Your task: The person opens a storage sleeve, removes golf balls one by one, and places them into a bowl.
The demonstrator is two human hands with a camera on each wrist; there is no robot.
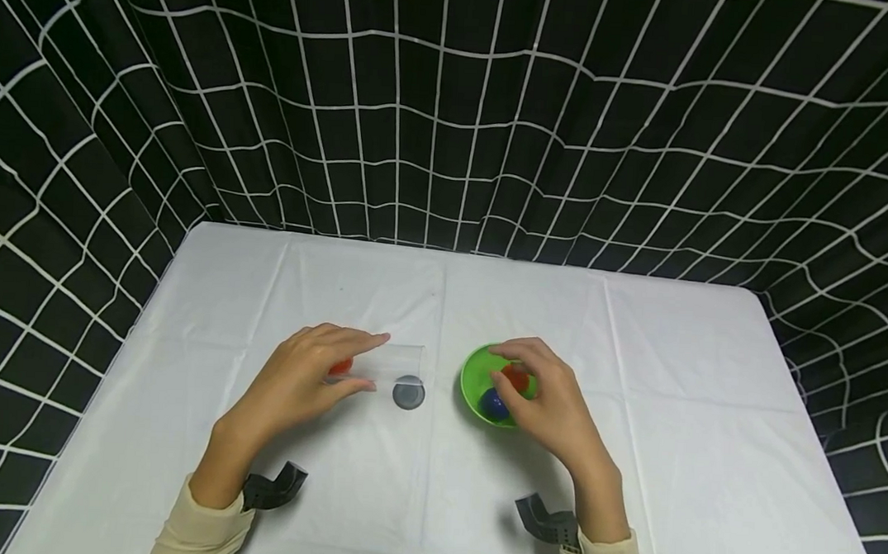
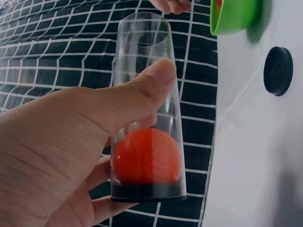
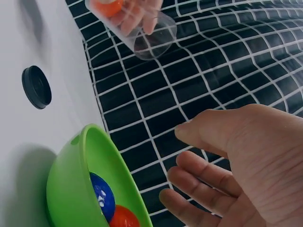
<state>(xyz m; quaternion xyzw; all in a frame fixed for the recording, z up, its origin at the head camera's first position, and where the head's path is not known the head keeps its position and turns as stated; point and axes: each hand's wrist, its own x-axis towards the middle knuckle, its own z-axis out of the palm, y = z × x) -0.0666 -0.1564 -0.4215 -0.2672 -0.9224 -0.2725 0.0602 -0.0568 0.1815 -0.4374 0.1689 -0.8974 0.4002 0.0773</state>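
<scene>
My left hand (image 1: 309, 374) grips a clear plastic tube (image 2: 142, 52), thumb on one side and fingers round the other. An orange-red ball (image 2: 147, 156) sits inside, against the black cap at the tube's base. In the head view the tube lies sideways, its open end toward the right. Above the green bowl (image 1: 477, 376) hovers my right hand (image 1: 550, 393), thumb and fingers apart with nothing between them. Inside the bowl are a blue ball (image 3: 102, 195) and a red-orange ball (image 3: 124, 217).
A dark round cap (image 1: 408, 393) lies on the white tablecloth (image 1: 435, 491) between the hands, left of the bowl. Black curtains with a white grid (image 1: 451, 120) stand behind and beside the table. Each wrist wears a black camera mount (image 1: 274, 486).
</scene>
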